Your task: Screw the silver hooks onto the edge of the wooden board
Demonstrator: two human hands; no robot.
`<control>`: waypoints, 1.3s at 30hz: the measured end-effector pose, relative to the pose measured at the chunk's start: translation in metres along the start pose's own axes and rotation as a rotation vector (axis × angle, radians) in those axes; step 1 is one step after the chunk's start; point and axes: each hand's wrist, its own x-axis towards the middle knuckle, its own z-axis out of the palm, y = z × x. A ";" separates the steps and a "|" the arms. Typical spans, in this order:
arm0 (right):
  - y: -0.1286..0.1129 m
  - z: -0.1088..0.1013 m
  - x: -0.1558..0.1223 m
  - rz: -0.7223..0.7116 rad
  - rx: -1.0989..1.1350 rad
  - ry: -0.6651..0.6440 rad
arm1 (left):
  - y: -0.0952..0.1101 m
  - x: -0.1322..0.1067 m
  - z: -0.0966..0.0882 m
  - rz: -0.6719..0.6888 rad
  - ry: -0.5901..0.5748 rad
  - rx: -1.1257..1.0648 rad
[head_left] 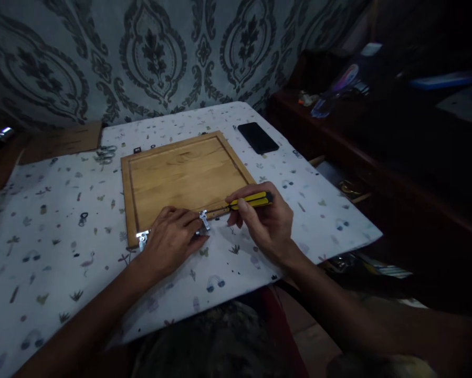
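Observation:
A framed wooden panel [188, 176], like a small cabinet door, lies flat on the patterned white cloth. My left hand [172, 233] rests over its near edge, with thumb and fingers closed around a silver metal hinge [204, 219]. The hand covers part of that hinge. Another silver hinge [142, 238] sits at the panel's near left corner. In my right hand [269, 223] is a yellow and black screwdriver [254, 200], held almost level. Its tip points left along the panel's near edge, toward the hinge beside my left fingers. Small dark holes or screws dot that edge.
A black phone [258, 137] lies right of the panel. Scissors [106, 154] and a piece of cardboard [62, 140] are at the back left. Beyond the right table edge stand dark furniture with an open drawer [338, 181] and a clear plastic bottle [342, 84].

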 end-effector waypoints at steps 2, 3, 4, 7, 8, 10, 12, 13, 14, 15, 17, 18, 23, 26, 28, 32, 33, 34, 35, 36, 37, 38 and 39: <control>-0.003 -0.001 -0.001 -0.006 0.012 0.012 | 0.000 0.000 0.001 -0.002 0.002 -0.005; -0.004 -0.001 -0.001 -0.005 0.017 0.013 | 0.000 0.000 0.001 -0.002 0.002 -0.006; -0.005 -0.001 -0.001 -0.002 0.022 0.008 | -0.001 0.000 0.001 -0.001 0.003 -0.005; -0.004 0.001 0.000 0.017 0.019 -0.008 | 0.000 0.000 0.001 0.000 0.002 0.001; -0.004 0.001 0.001 0.023 0.014 -0.012 | 0.000 0.000 0.001 -0.002 0.000 0.001; -0.002 0.002 0.002 0.033 0.002 -0.029 | 0.000 0.000 0.001 -0.009 -0.007 -0.004; -0.001 0.002 0.002 0.035 -0.011 -0.049 | 0.000 0.000 0.001 -0.018 -0.012 -0.011; 0.000 0.002 0.002 0.038 -0.019 -0.057 | 0.000 0.000 0.001 -0.023 -0.015 -0.013; 0.000 0.002 0.003 0.040 -0.025 -0.062 | 0.000 0.000 0.001 -0.025 -0.018 -0.016; 0.000 0.002 0.003 0.043 -0.031 -0.068 | 0.000 0.000 0.002 -0.026 -0.019 -0.019; -0.001 0.002 0.004 0.044 -0.042 -0.080 | 0.000 0.000 0.002 -0.021 -0.014 -0.022; -0.001 0.002 0.006 0.039 -0.053 -0.092 | 0.000 0.000 0.002 -0.018 -0.009 -0.021; -0.007 0.003 0.018 -0.005 -0.155 -0.163 | 0.001 0.000 0.003 -0.013 0.003 0.002; -0.011 0.006 0.026 0.013 -0.158 -0.190 | 0.001 0.000 0.003 -0.003 0.007 0.013; -0.013 0.008 0.029 0.032 -0.151 -0.199 | 0.001 0.000 0.004 -0.009 0.011 0.008; -0.014 0.011 0.033 0.075 -0.125 -0.216 | 0.002 -0.001 0.005 -0.031 0.016 0.004; -0.013 0.012 0.033 0.088 -0.108 -0.216 | 0.002 -0.001 0.005 -0.033 0.020 0.008; -0.012 0.012 0.033 0.101 -0.087 -0.217 | 0.003 -0.001 0.005 -0.034 0.023 0.013; -0.011 0.012 0.033 0.115 -0.064 -0.219 | 0.003 -0.001 0.006 -0.036 0.025 0.017; -0.011 0.012 0.032 0.129 -0.039 -0.226 | 0.003 0.000 0.006 -0.039 0.022 0.020; -0.010 0.012 0.032 0.140 -0.011 -0.238 | 0.004 0.000 0.006 -0.043 0.017 0.020; -0.010 0.012 0.032 0.146 0.018 -0.254 | 0.004 0.000 0.007 -0.048 0.015 0.018; -0.010 0.011 0.031 0.146 0.046 -0.270 | 0.004 0.001 0.007 -0.053 0.017 0.016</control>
